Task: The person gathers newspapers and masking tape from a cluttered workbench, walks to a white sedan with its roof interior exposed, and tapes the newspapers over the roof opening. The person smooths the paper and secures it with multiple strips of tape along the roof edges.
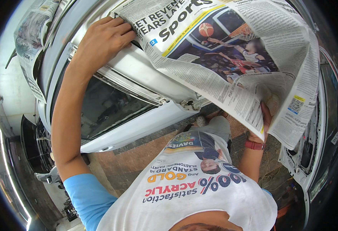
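The paper point(215, 57) is a big news sheet. It is at the top, in front of the person, over the white frame point(124, 71) of a car. It runs from the left hand across to the right hand. Its left end is up by the left hand point(105, 40), and its low edge hangs down by the right hand point(266, 117). It has a big picture of people playing with a ball, and a yellow line above that. The right part is bent and creased, with a deep fold near the right hand.

The left hand is on the frame, at the paper's left edge. Its fingers are bent and touch that edge. I cannot tell if they pinch it or just press on it. The right hand is lower and touches the paper by the fold. The paper hides most of its fingers, so I cannot tell how tight it is. A red band point(255, 145) is on that wrist.

Under the left arm is a dark window point(111, 106) with a pale door point(138, 133) around it. More paper point(32, 44) hangs at the top left. The person has a white shirt point(138, 210) with a blue sleeve point(86, 196). The floor point(111, 163) is brown. A bare car part point(306, 169) stands on the right.
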`<state>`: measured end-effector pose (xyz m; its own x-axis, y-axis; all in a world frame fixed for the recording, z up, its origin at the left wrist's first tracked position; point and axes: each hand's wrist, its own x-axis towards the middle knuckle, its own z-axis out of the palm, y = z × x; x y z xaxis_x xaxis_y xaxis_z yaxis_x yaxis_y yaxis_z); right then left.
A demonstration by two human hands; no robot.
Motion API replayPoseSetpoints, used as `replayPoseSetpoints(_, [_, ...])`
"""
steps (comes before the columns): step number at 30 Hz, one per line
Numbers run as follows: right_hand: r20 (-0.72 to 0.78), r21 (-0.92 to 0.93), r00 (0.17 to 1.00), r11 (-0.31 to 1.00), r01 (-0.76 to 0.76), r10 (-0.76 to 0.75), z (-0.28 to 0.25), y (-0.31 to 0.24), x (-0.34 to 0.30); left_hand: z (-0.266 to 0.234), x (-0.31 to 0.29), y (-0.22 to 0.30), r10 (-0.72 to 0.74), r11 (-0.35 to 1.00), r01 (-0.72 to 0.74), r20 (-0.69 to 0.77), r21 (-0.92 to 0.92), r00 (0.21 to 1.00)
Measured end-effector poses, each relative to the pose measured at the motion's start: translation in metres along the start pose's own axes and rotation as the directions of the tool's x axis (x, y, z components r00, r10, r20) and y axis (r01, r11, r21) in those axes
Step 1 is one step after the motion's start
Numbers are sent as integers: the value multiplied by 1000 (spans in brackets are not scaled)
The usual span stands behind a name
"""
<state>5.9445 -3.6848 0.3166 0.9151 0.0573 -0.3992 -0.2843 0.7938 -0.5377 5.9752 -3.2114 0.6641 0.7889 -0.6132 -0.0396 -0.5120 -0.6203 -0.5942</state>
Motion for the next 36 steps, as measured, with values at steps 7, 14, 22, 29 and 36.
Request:
replayPoseSetpoints(7, [287,112,948,978,-176,138,3,-16,-34,5,-7,2,91,991,-69,-197,118,976])
replayPoseSetpoints(14, [313,97,915,950,-298,255,-26,1,-61,11,-16,15,43,988,21,-393,155,919])
replayPoseSetpoints(22, [133,115,867,861,-495,480,-22,49,-66,8,-24,11,71,997,-69,-240,20,968])
replayPoseSetpoints(29, [165,-258,883,884,-391,439,-18,167,68,12,-17,2,1,999,1,57,-37,998])
replayPoseSetpoints(36, [-2,-521,796,679,-517,605,36,226,160,10,0,-3,4,998,-13,142,61,990])
